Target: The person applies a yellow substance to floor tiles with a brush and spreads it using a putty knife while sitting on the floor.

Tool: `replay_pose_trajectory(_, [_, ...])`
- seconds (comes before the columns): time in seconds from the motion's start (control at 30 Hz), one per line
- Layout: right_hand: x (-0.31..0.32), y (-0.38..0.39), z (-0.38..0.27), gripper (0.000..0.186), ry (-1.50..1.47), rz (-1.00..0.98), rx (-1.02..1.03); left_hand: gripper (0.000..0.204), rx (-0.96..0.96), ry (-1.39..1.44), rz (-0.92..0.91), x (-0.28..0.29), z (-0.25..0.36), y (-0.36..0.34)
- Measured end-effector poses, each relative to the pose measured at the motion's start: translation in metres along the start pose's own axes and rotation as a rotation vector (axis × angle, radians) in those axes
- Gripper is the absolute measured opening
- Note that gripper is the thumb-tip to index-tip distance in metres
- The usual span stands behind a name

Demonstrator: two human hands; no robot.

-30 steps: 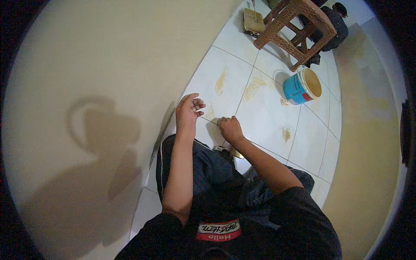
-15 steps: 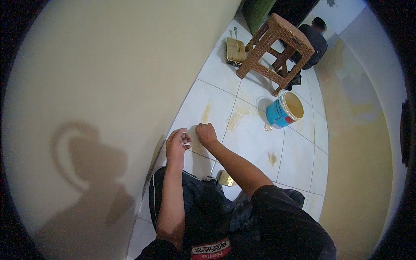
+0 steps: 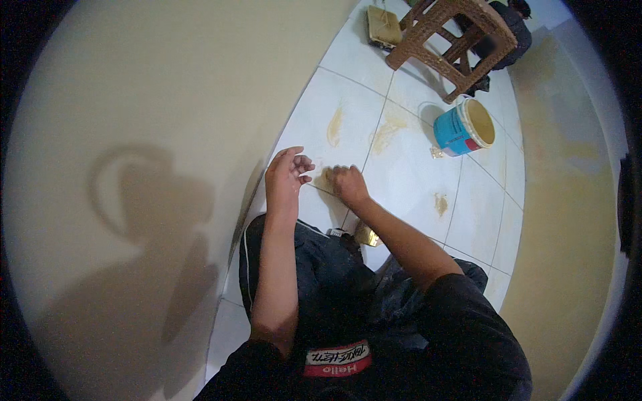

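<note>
Over the white tiled floor, my left hand (image 3: 287,175) is raised near the foot of the wall, with its fingers apart and loosely curled and nothing seen in them. My right hand (image 3: 349,186) is closed just to the right of it, apart from it. Whatever those fingers may hold is hidden. A yellowish smear (image 3: 322,176) marks the tile beside the right hand. Between my bent legs and partly behind the right forearm sits a small shiny gold-coloured object (image 3: 368,235), its kind unclear.
A blue bucket (image 3: 455,131) with a white rim stands ahead on the right. Farther off are a brown woven-pattern stool (image 3: 438,53) and a shallow paint tray (image 3: 384,25). A person in dark clothes (image 3: 515,33) is behind the stool. A beige wall (image 3: 167,87) rises on the left.
The view has shifted, so bucket, stool and tray sit higher and farther right in the picture. My right hand has drawn back toward me and right, away from the left hand.
</note>
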State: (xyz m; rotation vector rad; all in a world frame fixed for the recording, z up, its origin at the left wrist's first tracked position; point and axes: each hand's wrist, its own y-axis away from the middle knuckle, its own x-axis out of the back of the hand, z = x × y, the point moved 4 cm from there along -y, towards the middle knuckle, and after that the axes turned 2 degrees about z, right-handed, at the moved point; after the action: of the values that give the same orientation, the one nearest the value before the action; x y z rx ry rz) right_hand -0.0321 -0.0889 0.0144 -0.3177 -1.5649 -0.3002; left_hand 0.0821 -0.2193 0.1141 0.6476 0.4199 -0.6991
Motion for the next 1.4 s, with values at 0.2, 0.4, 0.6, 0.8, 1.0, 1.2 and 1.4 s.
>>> replay_pose_trajectory(0.2, [0.001,-0.072,0.021,0.011,0.016,-0.014,-0.025,0.032,-0.006,0.016,0.001,0.001,-0.004,-0.009])
replay_pose_trajectory(0.4, [0.005,-0.039,-0.006,0.011,-0.009,-0.017,-0.041,0.031,-0.025,-0.048,0.055,0.003,0.01,-0.004])
replay_pose_trajectory(0.6, [0.015,0.005,-0.016,0.02,-0.027,0.089,0.068,0.032,-0.011,-0.023,0.018,0.001,0.007,-0.005])
replay_pose_trajectory(0.8, [0.01,-0.026,-0.011,0.013,-0.017,0.06,0.091,0.031,-0.004,-0.009,0.039,0.003,0.003,-0.005])
replay_pose_trajectory(1.0, [0.007,-0.072,0.006,0.011,0.084,0.037,-0.079,0.024,0.002,-0.031,0.042,-0.006,-0.002,-0.01])
replay_pose_trajectory(1.2, [0.013,-0.011,-0.011,0.016,0.062,-0.041,0.032,0.031,0.002,-0.076,0.078,0.0,0.002,-0.011])
replay_pose_trajectory(1.4, [0.018,0.005,-0.019,0.015,0.09,-0.059,0.059,0.03,0.007,-0.067,0.06,0.001,0.007,-0.004])
